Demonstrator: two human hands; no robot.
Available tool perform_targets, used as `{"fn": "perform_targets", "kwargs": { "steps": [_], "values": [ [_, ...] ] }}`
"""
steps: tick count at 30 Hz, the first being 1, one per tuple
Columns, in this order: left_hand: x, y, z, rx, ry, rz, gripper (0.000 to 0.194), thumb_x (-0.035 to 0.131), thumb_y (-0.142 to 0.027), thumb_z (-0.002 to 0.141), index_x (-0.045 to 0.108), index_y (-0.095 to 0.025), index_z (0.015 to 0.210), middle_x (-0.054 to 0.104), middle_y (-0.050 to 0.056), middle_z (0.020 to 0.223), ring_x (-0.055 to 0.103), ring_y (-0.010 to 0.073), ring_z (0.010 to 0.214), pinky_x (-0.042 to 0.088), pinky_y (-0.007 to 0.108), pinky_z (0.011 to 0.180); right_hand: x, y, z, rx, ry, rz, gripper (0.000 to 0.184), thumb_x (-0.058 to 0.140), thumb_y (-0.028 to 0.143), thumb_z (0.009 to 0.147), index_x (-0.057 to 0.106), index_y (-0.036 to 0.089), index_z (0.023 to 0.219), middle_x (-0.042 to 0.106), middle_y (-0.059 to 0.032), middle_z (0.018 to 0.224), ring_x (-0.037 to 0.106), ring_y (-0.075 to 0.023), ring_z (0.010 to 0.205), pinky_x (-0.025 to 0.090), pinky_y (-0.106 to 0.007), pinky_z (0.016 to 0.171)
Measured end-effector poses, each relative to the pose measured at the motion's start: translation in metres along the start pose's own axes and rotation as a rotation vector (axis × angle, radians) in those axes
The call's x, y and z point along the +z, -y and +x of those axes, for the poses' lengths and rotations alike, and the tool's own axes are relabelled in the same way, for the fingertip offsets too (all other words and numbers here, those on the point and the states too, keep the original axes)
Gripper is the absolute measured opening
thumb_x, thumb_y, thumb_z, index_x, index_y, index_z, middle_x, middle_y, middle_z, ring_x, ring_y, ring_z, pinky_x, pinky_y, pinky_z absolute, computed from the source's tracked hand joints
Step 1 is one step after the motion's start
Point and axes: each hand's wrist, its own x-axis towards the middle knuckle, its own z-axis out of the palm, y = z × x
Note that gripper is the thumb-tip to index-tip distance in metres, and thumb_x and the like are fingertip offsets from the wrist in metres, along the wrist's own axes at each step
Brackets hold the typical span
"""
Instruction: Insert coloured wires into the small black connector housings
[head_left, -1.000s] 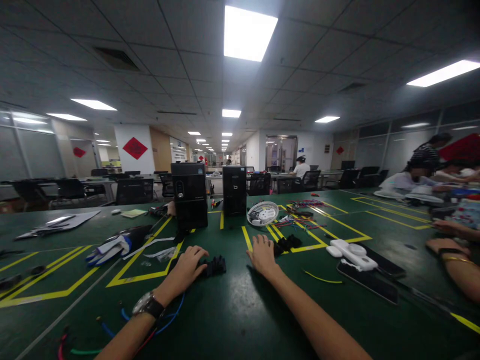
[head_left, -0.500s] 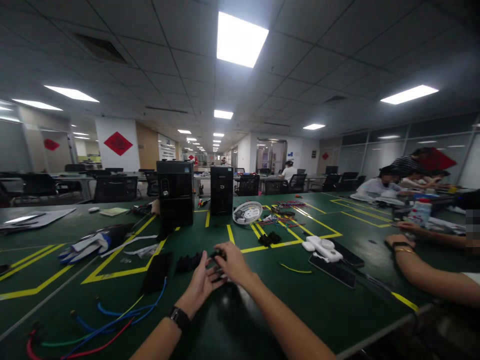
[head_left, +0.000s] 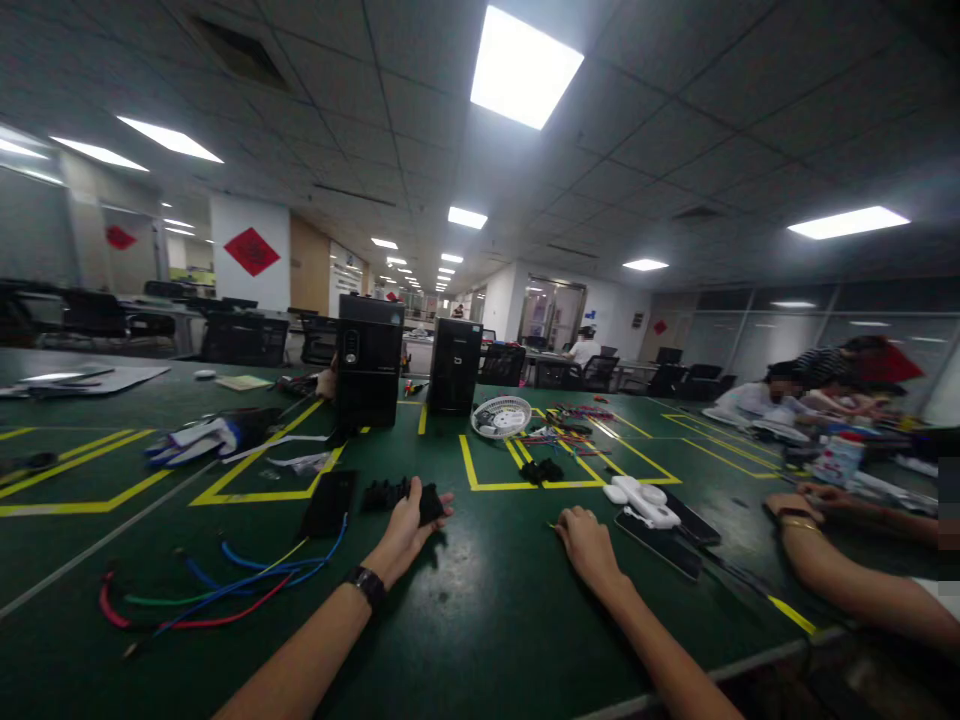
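My left hand (head_left: pixel 409 528) lies on the green table (head_left: pixel 480 620) with its fingers curled round a small black plastic part (head_left: pixel 430 503). That part sits at the end of a row of similar black parts (head_left: pixel 382 493). My right hand (head_left: pixel 589 545) rests knuckles up on the table farther right, with nothing black under it. A tip of thin yellow wire (head_left: pixel 553 524) shows at its fingertips. The fingers are bent under the hand and mostly hidden.
A black flat pad (head_left: pixel 330 503) and loose coloured cables (head_left: pixel 225 585) lie at left. Two black computer towers (head_left: pixel 369 372) stand behind, beside a white fan grille (head_left: pixel 501 417). A white device (head_left: pixel 645 500) and dark phones (head_left: pixel 660 545) lie right. Another person's forearm (head_left: pixel 862 585) rests at right.
My hands were together over the black parts half a second ago. The right hand has since moved right to the yellow wire, and the left hand stays on the black part.
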Motion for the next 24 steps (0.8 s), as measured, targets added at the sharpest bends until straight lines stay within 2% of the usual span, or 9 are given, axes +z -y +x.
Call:
{"fn": "perform_targets", "kwargs": {
  "steps": [2,7,10,14,19,24],
  "values": [
    [-0.001,0.002,0.002,0.017,-0.031,-0.024,0.029,0.049,-0.041,0.09,0.05,-0.013,0.091,0.071,0.018,0.085,0.068,0.0184,0.059,0.054,0.026,0.05,0.004,0.034,0.01,-0.104,0.005,0.152,0.016,0.044,0.022,0.092,0.059,0.017,0.09,0.065,-0.0097,0.093,0.06,-0.0218,0.089,0.039,-0.028,0.071],
    [-0.008,0.0,0.006,0.078,-0.095,-0.075,0.026,0.048,-0.04,0.091,0.048,-0.016,0.101,0.07,0.014,0.091,0.07,0.0199,0.067,0.058,0.038,0.064,0.017,0.15,0.027,-0.268,0.03,0.739,0.02,0.042,0.028,0.092,0.057,0.018,0.084,0.063,-0.0021,0.068,0.058,-0.0162,0.063,0.037,-0.024,0.059],
    [-0.011,-0.004,0.008,0.11,-0.102,-0.111,0.025,0.046,-0.04,0.091,0.046,-0.018,0.103,0.07,0.014,0.096,0.071,0.0202,0.072,0.058,0.041,0.068,0.027,0.189,0.027,-0.284,0.065,0.963,0.019,0.045,0.031,0.089,0.057,0.017,0.082,0.062,-0.0005,0.066,0.057,-0.0151,0.059,0.036,-0.022,0.054],
    [-0.008,-0.005,0.009,0.128,-0.066,-0.144,0.027,0.048,-0.041,0.091,0.047,-0.016,0.102,0.069,0.016,0.098,0.071,0.0207,0.078,0.057,0.04,0.075,0.033,0.194,0.022,-0.276,0.034,1.037,0.02,0.047,0.033,0.088,0.057,0.017,0.081,0.064,-0.0018,0.069,0.058,-0.0156,0.059,0.035,-0.022,0.052],
    [-0.005,-0.004,0.005,0.138,-0.072,-0.144,0.026,0.046,-0.04,0.091,0.047,-0.016,0.101,0.069,0.015,0.097,0.07,0.0206,0.078,0.057,0.039,0.076,0.028,0.189,0.015,-0.271,-0.029,0.981,0.021,0.047,0.035,0.089,0.057,0.018,0.081,0.065,-0.0016,0.066,0.059,-0.0167,0.058,0.036,-0.023,0.053],
    [-0.006,-0.009,-0.001,0.145,-0.075,-0.057,0.029,0.047,-0.042,0.091,0.046,-0.017,0.104,0.068,0.015,0.099,0.07,0.0202,0.078,0.057,0.039,0.075,0.027,0.191,0.01,-0.314,-0.015,0.965,0.016,0.049,0.03,0.088,0.057,0.018,0.082,0.068,-0.0028,0.072,0.064,-0.0176,0.062,0.041,-0.024,0.056]
  ]
}}
